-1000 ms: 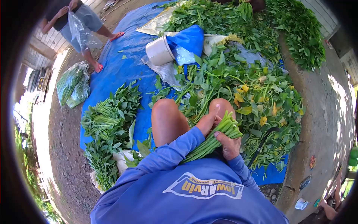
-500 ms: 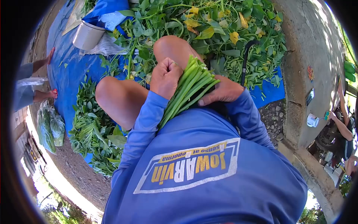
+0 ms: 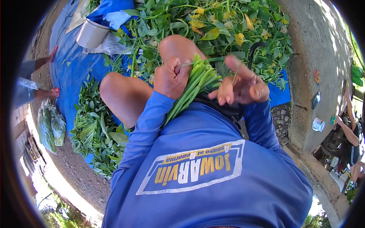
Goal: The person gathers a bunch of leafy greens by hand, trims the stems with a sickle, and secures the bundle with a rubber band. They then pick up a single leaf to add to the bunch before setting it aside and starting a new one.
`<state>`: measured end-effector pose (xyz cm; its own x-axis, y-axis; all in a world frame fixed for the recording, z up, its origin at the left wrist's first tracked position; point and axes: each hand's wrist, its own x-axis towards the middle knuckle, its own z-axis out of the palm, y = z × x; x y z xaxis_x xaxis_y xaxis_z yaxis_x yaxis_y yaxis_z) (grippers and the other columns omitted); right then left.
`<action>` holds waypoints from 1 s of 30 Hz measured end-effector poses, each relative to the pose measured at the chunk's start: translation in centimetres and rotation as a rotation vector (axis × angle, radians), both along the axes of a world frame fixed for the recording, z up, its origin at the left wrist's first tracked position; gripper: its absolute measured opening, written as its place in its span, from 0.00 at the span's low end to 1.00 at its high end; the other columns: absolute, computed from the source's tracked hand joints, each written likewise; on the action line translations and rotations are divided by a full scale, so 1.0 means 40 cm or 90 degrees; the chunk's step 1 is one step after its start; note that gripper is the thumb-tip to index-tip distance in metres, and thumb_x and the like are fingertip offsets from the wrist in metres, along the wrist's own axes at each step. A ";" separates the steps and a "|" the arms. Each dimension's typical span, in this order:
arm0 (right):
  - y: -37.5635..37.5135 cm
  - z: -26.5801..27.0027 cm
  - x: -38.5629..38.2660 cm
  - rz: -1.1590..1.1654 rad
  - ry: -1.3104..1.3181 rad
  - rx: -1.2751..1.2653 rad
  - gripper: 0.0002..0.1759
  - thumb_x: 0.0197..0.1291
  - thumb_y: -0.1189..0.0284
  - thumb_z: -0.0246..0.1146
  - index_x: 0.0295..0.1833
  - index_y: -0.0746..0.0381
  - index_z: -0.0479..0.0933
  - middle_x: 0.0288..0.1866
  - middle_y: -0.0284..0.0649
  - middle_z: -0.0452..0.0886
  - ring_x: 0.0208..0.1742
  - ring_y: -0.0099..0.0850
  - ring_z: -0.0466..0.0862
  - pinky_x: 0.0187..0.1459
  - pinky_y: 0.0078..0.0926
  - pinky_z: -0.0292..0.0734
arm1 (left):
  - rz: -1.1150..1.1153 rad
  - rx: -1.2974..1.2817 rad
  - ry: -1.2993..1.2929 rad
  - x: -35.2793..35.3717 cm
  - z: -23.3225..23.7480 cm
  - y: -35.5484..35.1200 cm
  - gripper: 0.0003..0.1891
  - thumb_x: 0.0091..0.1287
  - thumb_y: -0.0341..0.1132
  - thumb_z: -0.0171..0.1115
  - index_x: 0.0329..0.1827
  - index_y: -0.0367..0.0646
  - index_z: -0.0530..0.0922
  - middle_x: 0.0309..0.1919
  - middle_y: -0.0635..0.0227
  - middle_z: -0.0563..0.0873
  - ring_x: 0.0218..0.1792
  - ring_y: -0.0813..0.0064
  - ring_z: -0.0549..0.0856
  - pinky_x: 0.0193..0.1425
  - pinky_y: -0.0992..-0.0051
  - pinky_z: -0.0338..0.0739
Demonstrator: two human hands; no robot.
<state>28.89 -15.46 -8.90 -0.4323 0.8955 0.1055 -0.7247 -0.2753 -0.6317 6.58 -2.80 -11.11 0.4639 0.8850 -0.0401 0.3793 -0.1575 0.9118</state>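
Observation:
My left hand (image 3: 172,79) is closed around a bunch of green leafy stems (image 3: 194,87), which lies slanted across my lap with its cut ends pointing up. A thin strand (image 3: 216,59) runs from my left fingers across the top of the bunch to the right. My right hand (image 3: 247,85) is raised just right of the stems, apart from them and partly blurred. Its fingers are bent, with the strand's end running between them. The lower part of the bunch is hidden by my left forearm.
A large heap of leafy vines (image 3: 213,22) with yellow leaves lies ahead on a blue tarp (image 3: 66,87). More greens (image 3: 95,129) lie left, beside bagged greens (image 3: 51,125). A pail (image 3: 91,34) stands upper left. Another person's feet (image 3: 53,93) are left; someone's arm (image 3: 348,131) is right.
My right hand has moved from beside the stems up and to the right, drawing the thin strand out. My left hand still holds the bunch.

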 end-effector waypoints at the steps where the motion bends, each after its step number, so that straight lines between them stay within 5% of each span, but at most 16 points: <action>1: -0.009 0.060 -0.004 0.097 -0.166 -0.091 0.30 0.73 0.71 0.67 0.77 0.62 0.69 0.38 0.46 0.86 0.43 0.40 0.89 0.68 0.46 0.80 | 0.005 -0.024 -0.002 -0.011 -0.001 0.005 0.17 0.71 0.33 0.66 0.26 0.37 0.69 0.19 0.70 0.67 0.20 0.76 0.67 0.25 0.67 0.64; 2: -0.019 0.120 -0.008 0.205 -0.295 -0.172 0.23 0.71 0.73 0.69 0.69 0.66 0.83 0.34 0.43 0.87 0.43 0.41 0.89 0.69 0.46 0.78 | -0.018 -0.057 -0.056 -0.026 0.009 0.005 0.19 0.71 0.33 0.66 0.24 0.37 0.68 0.19 0.69 0.67 0.19 0.74 0.67 0.25 0.66 0.65; 4: -0.038 0.148 -0.086 0.175 -0.392 -0.235 0.17 0.71 0.77 0.69 0.64 0.66 0.87 0.43 0.41 0.88 0.47 0.32 0.88 0.62 0.35 0.78 | -0.068 -0.118 -0.162 -0.071 0.038 -0.004 0.23 0.71 0.35 0.67 0.19 0.37 0.68 0.18 0.67 0.68 0.19 0.70 0.68 0.26 0.66 0.66; 5: -0.021 0.141 -0.138 -0.063 -0.380 -0.039 0.18 0.70 0.77 0.70 0.64 0.64 0.87 0.43 0.39 0.88 0.46 0.32 0.88 0.57 0.31 0.79 | -0.224 0.094 -0.069 -0.109 0.059 0.011 0.17 0.72 0.34 0.65 0.25 0.38 0.73 0.22 0.64 0.73 0.23 0.66 0.72 0.31 0.67 0.69; 7: 0.064 0.162 -0.219 -0.385 -0.503 0.318 0.20 0.65 0.78 0.72 0.63 0.62 0.87 0.44 0.37 0.87 0.43 0.33 0.87 0.49 0.27 0.80 | -0.252 0.279 -0.113 -0.082 0.121 -0.015 0.12 0.72 0.32 0.63 0.29 0.38 0.75 0.26 0.62 0.76 0.26 0.64 0.74 0.35 0.68 0.71; 9: 0.144 0.223 -0.253 -0.453 -0.627 0.482 0.21 0.60 0.81 0.72 0.60 0.61 0.87 0.43 0.38 0.86 0.42 0.36 0.87 0.45 0.27 0.81 | -0.252 0.368 -0.116 -0.062 0.114 -0.028 0.09 0.72 0.32 0.62 0.34 0.38 0.76 0.30 0.61 0.78 0.29 0.64 0.76 0.37 0.69 0.72; 11: 0.186 0.247 -0.308 -0.418 -0.537 0.502 0.21 0.57 0.83 0.71 0.58 0.60 0.87 0.42 0.40 0.85 0.42 0.39 0.87 0.42 0.30 0.81 | -0.186 0.381 -0.040 -0.110 0.028 0.005 0.07 0.72 0.32 0.61 0.37 0.37 0.77 0.33 0.61 0.79 0.31 0.66 0.77 0.39 0.70 0.72; 13: 0.098 0.228 -0.217 -0.390 -0.764 0.368 0.15 0.60 0.84 0.69 0.52 0.62 0.87 0.43 0.40 0.87 0.37 0.32 0.86 0.36 0.31 0.80 | -0.060 0.253 -0.056 -0.180 0.035 0.003 0.07 0.72 0.32 0.61 0.40 0.36 0.79 0.34 0.61 0.80 0.32 0.70 0.77 0.39 0.70 0.71; 17: -0.050 -0.003 -0.200 -0.201 -0.475 -0.447 0.20 0.76 0.58 0.68 0.62 0.59 0.77 0.23 0.23 0.65 0.23 0.14 0.67 0.30 0.21 0.73 | 0.038 -0.067 -0.168 -0.175 0.077 -0.014 0.11 0.75 0.34 0.60 0.42 0.33 0.84 0.31 0.65 0.79 0.31 0.78 0.75 0.35 0.72 0.68; 21: 0.021 -0.009 -0.106 -0.083 -0.164 -0.332 0.52 0.76 0.26 0.37 0.72 0.63 0.74 0.22 0.23 0.68 0.16 0.15 0.60 0.24 0.19 0.73 | -0.015 -0.243 -0.051 -0.136 0.192 -0.001 0.24 0.82 0.44 0.56 0.34 0.31 0.85 0.21 0.68 0.75 0.26 0.79 0.71 0.31 0.73 0.65; 23: 0.077 0.025 -0.061 -0.024 -0.139 -0.369 0.51 0.76 0.27 0.38 0.66 0.65 0.78 0.23 0.25 0.73 0.15 0.15 0.61 0.22 0.17 0.71 | -0.076 -0.215 0.002 -0.123 0.229 0.017 0.34 0.84 0.55 0.53 0.28 0.31 0.82 0.16 0.68 0.74 0.23 0.78 0.72 0.31 0.72 0.67; 25: 0.115 0.034 -0.002 0.116 0.005 -0.319 0.45 0.79 0.33 0.45 0.56 0.67 0.84 0.29 0.29 0.82 0.16 0.16 0.68 0.21 0.15 0.71 | -0.062 -0.228 -0.021 -0.109 0.260 -0.003 0.33 0.84 0.54 0.54 0.30 0.30 0.82 0.18 0.66 0.78 0.24 0.78 0.74 0.31 0.72 0.69; 28: 0.159 0.014 -0.106 -0.102 -0.097 -0.609 0.34 0.80 0.41 0.54 0.55 0.64 0.84 0.31 0.30 0.84 0.20 0.19 0.76 0.22 0.18 0.73 | -0.050 -0.279 -0.059 -0.081 0.254 -0.012 0.27 0.84 0.51 0.55 0.41 0.30 0.83 0.24 0.62 0.85 0.25 0.76 0.80 0.35 0.73 0.75; 30: 0.081 -0.238 -0.165 -0.111 -0.112 -0.061 0.25 0.79 0.48 0.59 0.58 0.59 0.83 0.38 0.32 0.85 0.33 0.26 0.85 0.29 0.24 0.81 | -0.060 -0.360 -0.114 -0.086 0.231 -0.002 0.23 0.83 0.48 0.58 0.52 0.31 0.81 0.32 0.59 0.88 0.31 0.73 0.85 0.40 0.74 0.79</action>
